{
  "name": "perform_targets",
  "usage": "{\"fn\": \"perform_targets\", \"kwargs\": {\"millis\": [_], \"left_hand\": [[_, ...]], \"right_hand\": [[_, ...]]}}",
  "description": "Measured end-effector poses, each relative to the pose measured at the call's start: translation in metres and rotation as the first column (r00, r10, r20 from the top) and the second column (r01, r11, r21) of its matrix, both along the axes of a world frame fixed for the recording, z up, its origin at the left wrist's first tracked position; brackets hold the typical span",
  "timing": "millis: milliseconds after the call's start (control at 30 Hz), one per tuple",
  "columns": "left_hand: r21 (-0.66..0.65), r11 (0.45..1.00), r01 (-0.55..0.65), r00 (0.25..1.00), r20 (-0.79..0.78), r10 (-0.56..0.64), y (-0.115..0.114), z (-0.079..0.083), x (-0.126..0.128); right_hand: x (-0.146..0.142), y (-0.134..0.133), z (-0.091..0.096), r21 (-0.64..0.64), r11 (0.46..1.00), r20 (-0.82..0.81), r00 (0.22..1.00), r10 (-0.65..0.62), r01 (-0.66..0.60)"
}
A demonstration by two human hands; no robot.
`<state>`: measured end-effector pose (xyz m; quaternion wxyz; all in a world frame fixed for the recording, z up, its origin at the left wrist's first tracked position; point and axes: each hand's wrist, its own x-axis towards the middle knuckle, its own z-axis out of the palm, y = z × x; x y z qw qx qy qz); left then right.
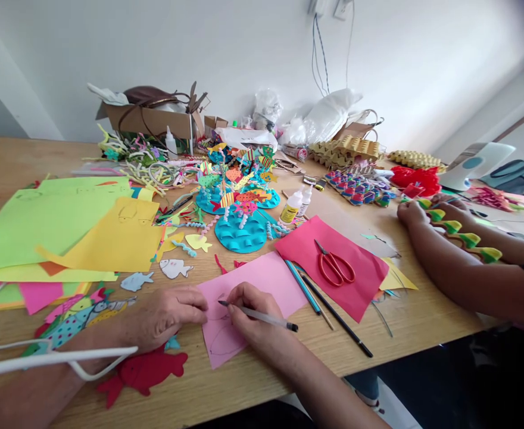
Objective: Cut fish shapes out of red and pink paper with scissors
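My right hand point(255, 316) is closed around a gel pen point(268, 317) with a clear barrel and black end. The pen's tip meets a sheet of pink paper point(262, 274), where thin drawn outlines show. My left hand point(170, 316) lies flat at the sheet's left edge, fingers together and stretched out, holding nothing. Below my left wrist is a red paper fish point(152, 370). White and pale blue fish cutouts point(175, 268) lie above that hand. To the right, red-handled scissors point(333, 265) rest on a dark pink sheet point(355, 292), beside pencils point(337, 316).
Green and yellow paper point(56, 220) is stacked at left. Blue bases point(240, 232) carrying paper fish stand mid-table, near glue bottles point(291, 207). At right, another person's hands point(414, 214) hold a painted egg-carton strip point(467, 239). A white cable point(56, 357) crosses the lower left.
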<state>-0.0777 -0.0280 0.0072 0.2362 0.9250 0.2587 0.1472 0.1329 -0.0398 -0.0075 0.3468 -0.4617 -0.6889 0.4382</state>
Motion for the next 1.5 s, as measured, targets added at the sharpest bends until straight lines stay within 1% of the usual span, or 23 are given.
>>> {"fn": "perform_targets", "kwargs": {"millis": [100, 233, 367, 567, 733, 1000, 1167, 1500], "left_hand": [[0.019, 1.000, -0.013, 0.999, -0.029, 0.013, -0.003, 0.003, 0.002], [0.058, 0.998, -0.024, 0.997, -0.075, 0.029, -0.004, 0.002, 0.002], [0.065, 0.998, -0.010, 0.994, -0.107, 0.017, -0.002, 0.000, 0.002], [0.050, 0.999, 0.002, 0.989, -0.146, 0.005, -0.002, 0.002, 0.002], [0.035, 0.999, 0.000, 0.991, -0.136, 0.005, -0.002, 0.002, 0.002], [0.049, 0.999, 0.002, 0.995, -0.101, 0.003, -0.002, 0.000, 0.001], [0.064, 0.998, -0.002, 0.994, -0.108, 0.009, -0.003, 0.001, 0.001], [0.054, 0.998, -0.013, 0.995, -0.101, 0.019, -0.002, 0.002, 0.002]], "right_hand": [[-0.001, 0.000, -0.005, 0.012, 1.000, -0.005, 1.000, 0.013, -0.013], [-0.001, 0.000, -0.010, 0.036, 0.999, 0.039, 0.999, 0.032, -0.033], [-0.001, 0.000, -0.011, 0.046, 0.998, 0.061, 0.997, 0.050, -0.053], [-0.002, -0.001, -0.009, 0.047, 0.997, 0.076, 0.996, 0.054, -0.057], [-0.002, -0.001, -0.007, 0.038, 0.997, 0.089, 0.994, 0.060, -0.063], [-0.003, 0.000, -0.007, 0.039, 0.997, 0.117, 0.991, 0.063, -0.069], [-0.003, 0.000, -0.005, 0.043, 0.997, 0.138, 0.989, 0.052, -0.059], [-0.003, -0.003, 0.001, 0.045, 0.997, 0.120, 0.991, 0.053, -0.059]]}}
